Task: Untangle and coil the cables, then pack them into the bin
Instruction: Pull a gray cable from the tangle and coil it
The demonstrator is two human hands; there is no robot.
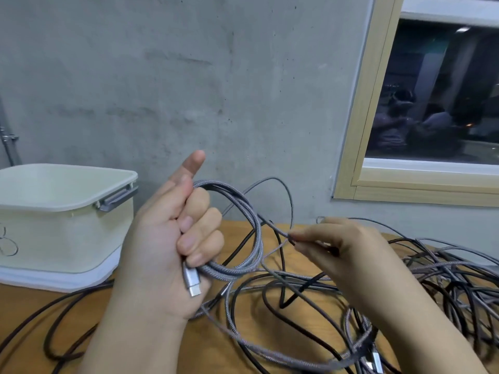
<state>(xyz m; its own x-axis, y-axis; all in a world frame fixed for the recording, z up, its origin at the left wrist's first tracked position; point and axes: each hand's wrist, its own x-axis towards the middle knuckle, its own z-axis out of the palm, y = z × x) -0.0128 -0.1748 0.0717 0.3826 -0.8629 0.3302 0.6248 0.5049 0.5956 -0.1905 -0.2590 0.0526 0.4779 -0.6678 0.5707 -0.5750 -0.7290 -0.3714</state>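
The left hand [167,238] is raised above the surface [167,344], palm toward the camera, its fingers curled round a coil of grey braided cable [243,233]. The index finger points upward, free of the loops. The coil's silver plug [192,282] sticks out below the little finger, against the heel of the palm. The loops hang to the right of the fist in a rough oval.

The right hand [340,249] is just beside the coil, at about the same height, pinching a strand of the same grey cable between thumb and fingertips. From that pinch the strand runs up and left into the coil, and another length drops down toward the surface.

A tangle of cables [445,279], grey and black, is heaped on the wooden surface toward its right edge, spreading to the near edge, where a second silver plug [376,359] lies. Black cable [54,314] trails across the surface toward its left edge.

The bin [67,217], cream-white with a grey latch on its right side, stands at the far left corner of the surface, against the concrete wall [189,76]. Its inside cannot be seen. A wood-framed window [359,125] is set in the wall at the far right.
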